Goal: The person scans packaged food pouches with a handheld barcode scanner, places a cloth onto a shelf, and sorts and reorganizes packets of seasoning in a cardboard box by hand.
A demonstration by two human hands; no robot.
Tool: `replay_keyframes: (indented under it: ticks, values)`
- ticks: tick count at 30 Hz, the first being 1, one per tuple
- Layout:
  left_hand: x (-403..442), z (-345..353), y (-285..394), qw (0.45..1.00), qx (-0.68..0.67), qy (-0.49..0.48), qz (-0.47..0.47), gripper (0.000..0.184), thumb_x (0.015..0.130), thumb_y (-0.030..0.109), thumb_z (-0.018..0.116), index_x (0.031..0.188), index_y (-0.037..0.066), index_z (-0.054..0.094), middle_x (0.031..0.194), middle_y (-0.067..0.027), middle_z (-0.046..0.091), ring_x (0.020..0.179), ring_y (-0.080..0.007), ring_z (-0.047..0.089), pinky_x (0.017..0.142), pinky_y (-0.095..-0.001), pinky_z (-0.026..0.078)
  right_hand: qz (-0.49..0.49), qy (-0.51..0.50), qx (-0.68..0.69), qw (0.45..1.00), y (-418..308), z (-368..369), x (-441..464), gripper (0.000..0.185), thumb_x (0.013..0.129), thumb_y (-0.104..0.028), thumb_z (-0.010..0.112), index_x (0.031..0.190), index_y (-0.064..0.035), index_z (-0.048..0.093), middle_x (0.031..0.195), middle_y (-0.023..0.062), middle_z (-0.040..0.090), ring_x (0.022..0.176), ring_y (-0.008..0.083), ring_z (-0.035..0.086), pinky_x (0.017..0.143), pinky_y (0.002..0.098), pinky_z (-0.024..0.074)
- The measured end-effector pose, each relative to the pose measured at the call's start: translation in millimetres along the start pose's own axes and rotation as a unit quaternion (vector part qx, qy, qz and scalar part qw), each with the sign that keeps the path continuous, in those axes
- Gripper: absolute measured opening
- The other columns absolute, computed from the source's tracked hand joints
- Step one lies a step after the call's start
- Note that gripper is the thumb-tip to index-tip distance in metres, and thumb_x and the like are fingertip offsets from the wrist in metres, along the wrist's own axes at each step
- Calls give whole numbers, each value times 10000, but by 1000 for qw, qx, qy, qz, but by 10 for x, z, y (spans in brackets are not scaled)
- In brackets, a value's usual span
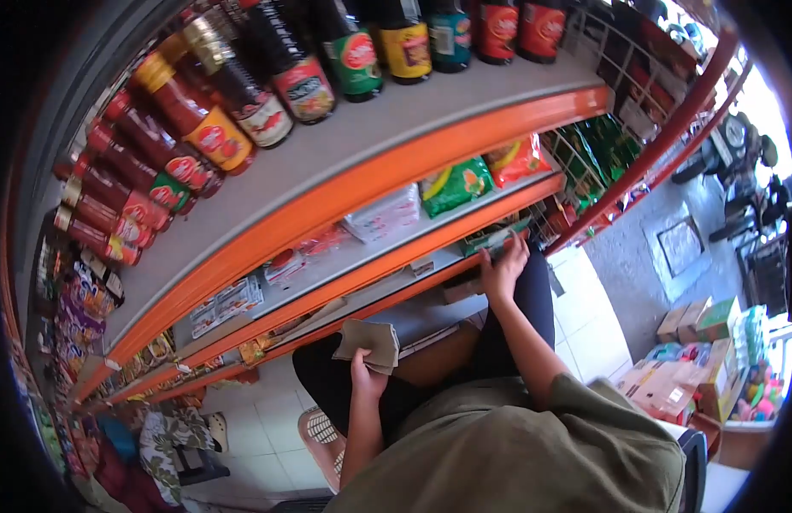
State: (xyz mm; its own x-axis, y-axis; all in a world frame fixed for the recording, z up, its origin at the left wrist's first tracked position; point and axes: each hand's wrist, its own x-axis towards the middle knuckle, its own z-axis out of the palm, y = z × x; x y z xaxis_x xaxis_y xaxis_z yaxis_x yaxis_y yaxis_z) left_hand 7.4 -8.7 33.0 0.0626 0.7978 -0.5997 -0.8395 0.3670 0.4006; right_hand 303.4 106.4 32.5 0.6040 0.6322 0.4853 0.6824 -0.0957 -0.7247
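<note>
My left hand is closed on a flat grey-brown folded piece with uneven edges; whether it is cloth or cardboard I cannot tell. It is held above my lap, in front of the lowest shelves. Over at the right end of a low shelf, my right hand has its fingers curled around a small green packet, partly covered by the fingers. Just above that hand, a green bag and a red bag lie on the shelf over it.
Several sauce bottles line the grey top shelf, edged with an orange strip. White plastic packs lie below. A red rail runs at right, with cardboard boxes beyond. Another person is at lower left.
</note>
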Motion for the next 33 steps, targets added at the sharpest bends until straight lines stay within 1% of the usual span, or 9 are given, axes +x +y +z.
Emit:
replay_keyframes:
  ticks: [2,5,8,20,22,27,28,31,33]
  values:
    - [96,-9,10,1000,21,1,-18,357,770,142,470,1108,40,521,1057,-86,589,984,-243,577,866,-379,460,135,-91,148,976,328,33,-41,746,770,-160,661,1367,-74,221,1113,227,417,980,356,484,890,403,414]
    - [285,-145,-9,998,49,2,-38,363,773,133,468,1122,45,516,1074,-83,583,1012,-248,564,882,-381,451,111,-269,95,952,250,-70,272,686,825,-218,598,1372,-118,196,1092,278,434,974,415,487,883,451,410]
    - [431,-287,-13,998,-14,-26,-48,366,779,122,463,1136,51,507,1096,-78,573,1039,-248,549,898,-380,443,-9,-290,19,957,582,195,328,637,830,-237,589,1343,-117,230,1112,306,419,1013,471,462,890,475,396]
    - [505,-321,-56,999,3,5,-37,344,771,102,493,1109,39,499,1094,-83,561,1049,-239,539,914,-394,437,-30,-305,11,952,730,428,548,530,842,-232,582,1248,-23,315,1059,313,448,938,466,453,831,477,389]
    - [520,-343,-89,998,2,6,-59,343,770,108,499,1106,40,503,1085,-86,565,1043,-240,544,912,-393,438,-186,-321,-47,927,1028,537,546,542,846,-221,573,1273,-29,299,1095,306,426,971,462,423,866,483,363]
    - [257,-70,3,986,137,44,-80,336,786,168,540,1090,28,509,1008,-72,582,938,-219,576,870,-359,448,-51,-190,-24,980,-66,56,12,585,810,-168,598,1293,-24,302,1211,303,359,1103,462,356,974,489,300]
    - [238,-94,-29,989,122,56,-69,336,786,168,540,1090,28,509,1008,-72,582,938,-219,576,870,-359,448,-133,-210,16,969,-90,50,-144,543,797,-126,589,1272,-34,341,1140,260,425,1049,445,390,942,488,324]
    - [79,34,-78,963,267,-22,-34,495,869,407,532,1197,36,518,1149,-99,565,1036,-190,530,906,-309,389,31,-491,231,840,-463,5,-705,468,819,-167,641,1228,-57,441,1012,62,516,813,150,503,690,309,440]
    - [-27,191,-104,949,314,-17,-26,555,881,453,488,1235,26,480,1176,-94,546,1064,-186,509,916,-308,387,292,-614,290,674,-850,-143,-837,442,817,-173,648,1206,-60,472,1050,59,555,785,169,553,689,311,473]
